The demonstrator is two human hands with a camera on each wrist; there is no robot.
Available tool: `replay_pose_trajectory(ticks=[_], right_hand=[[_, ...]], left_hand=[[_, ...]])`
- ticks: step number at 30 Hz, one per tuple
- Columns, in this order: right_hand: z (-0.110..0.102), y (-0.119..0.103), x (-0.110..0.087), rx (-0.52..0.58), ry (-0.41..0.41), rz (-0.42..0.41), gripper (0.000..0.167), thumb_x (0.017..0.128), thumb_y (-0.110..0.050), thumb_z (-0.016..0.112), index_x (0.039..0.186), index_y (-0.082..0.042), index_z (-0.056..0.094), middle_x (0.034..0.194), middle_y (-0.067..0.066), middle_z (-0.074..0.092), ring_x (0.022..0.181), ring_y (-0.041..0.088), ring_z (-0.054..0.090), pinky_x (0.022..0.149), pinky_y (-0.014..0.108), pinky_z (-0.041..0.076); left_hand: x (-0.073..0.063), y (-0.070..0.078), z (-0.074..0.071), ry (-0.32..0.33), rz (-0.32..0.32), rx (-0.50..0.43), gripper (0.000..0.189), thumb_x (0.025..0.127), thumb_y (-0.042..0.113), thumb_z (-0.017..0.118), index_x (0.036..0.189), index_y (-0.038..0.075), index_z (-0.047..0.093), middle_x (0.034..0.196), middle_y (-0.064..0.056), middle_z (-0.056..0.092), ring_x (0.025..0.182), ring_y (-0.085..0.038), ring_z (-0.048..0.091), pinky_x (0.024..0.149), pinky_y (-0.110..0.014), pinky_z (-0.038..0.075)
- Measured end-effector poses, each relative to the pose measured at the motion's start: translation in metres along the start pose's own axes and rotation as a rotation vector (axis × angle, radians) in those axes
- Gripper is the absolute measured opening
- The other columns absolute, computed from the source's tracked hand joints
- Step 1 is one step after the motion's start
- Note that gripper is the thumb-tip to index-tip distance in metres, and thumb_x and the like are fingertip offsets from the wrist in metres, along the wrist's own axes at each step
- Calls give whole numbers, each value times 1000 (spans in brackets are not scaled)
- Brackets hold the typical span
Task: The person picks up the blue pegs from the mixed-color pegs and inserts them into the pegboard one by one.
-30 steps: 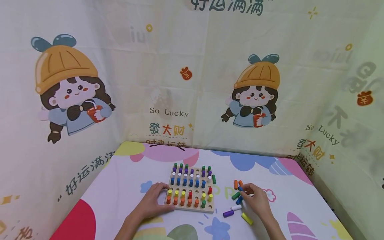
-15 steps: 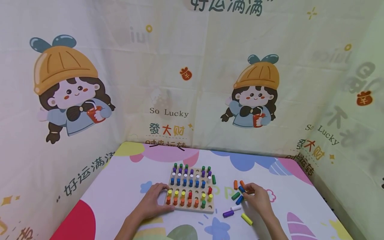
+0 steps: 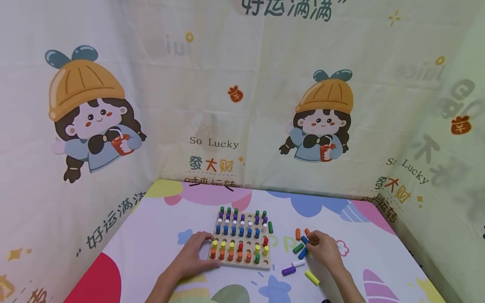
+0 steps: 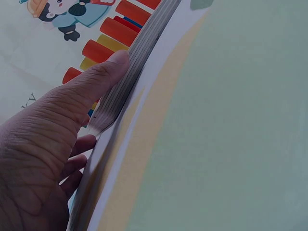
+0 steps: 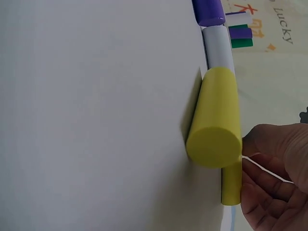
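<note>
A wooden pegboard (image 3: 248,264) with rows of coloured pegs lies on the table. My left hand (image 3: 194,253) grips its near left corner, the thumb along the front edge; in the left wrist view that thumb presses the board's side. To the board's right, my right hand (image 3: 323,249) is bent over a loose pile of pegs. In the right wrist view its fingertips pinch a lying yellow peg (image 5: 232,185), though a nearer yellow peg (image 5: 216,113) partly hides the thumb. Close by lie blue pegs (image 3: 302,253), a green peg (image 3: 298,248) and orange pegs (image 3: 297,234).
A green peg (image 3: 270,227) lies against the board's right edge. Nearer me are a white peg (image 3: 298,263) and a purple peg (image 3: 289,271). Several holes in the board hold no peg. Printed cloth walls (image 3: 261,126) rise behind and beside the table.
My right hand shifts only slightly among the pegs. One blue peg and one orange peg by its fingers have slid a little to the right. My left hand keeps its place on the board.
</note>
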State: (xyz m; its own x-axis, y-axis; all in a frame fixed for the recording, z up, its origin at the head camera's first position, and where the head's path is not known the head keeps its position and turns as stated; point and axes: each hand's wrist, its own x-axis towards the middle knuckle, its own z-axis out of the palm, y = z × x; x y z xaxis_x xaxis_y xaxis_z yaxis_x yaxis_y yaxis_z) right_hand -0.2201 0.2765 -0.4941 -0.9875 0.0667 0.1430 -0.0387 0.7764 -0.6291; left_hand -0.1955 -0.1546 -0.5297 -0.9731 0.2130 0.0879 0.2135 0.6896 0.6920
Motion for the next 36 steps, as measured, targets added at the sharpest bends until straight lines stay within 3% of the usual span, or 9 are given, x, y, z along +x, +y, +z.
replay_pose_trajectory(ticks=[21,27,36], right_hand=[[1,1,3,-101,-6,-7,22,80,-2,80,100,3,71,89,9,72,81,21,66,80,46,60],[1,1,0,-80,18,-2,25,80,-1,78,103,4,71,92,10,72,82,22,66,82,47,60],[1,-2,-3,-11,39,16,32,82,-2,78,110,6,66,95,11,71,85,24,65,75,40,59]], left_hand=[[0,0,1,-4,-31,-5,80,69,67,84,130,24,57,140,-5,53,135,-32,46,111,-66,38],[2,-1,2,-2,-28,-6,80,69,67,85,130,24,57,140,-5,53,134,-32,46,111,-66,38],[2,-1,2,2,-26,-3,80,69,67,85,131,24,57,139,-4,53,133,-31,47,111,-65,39]])
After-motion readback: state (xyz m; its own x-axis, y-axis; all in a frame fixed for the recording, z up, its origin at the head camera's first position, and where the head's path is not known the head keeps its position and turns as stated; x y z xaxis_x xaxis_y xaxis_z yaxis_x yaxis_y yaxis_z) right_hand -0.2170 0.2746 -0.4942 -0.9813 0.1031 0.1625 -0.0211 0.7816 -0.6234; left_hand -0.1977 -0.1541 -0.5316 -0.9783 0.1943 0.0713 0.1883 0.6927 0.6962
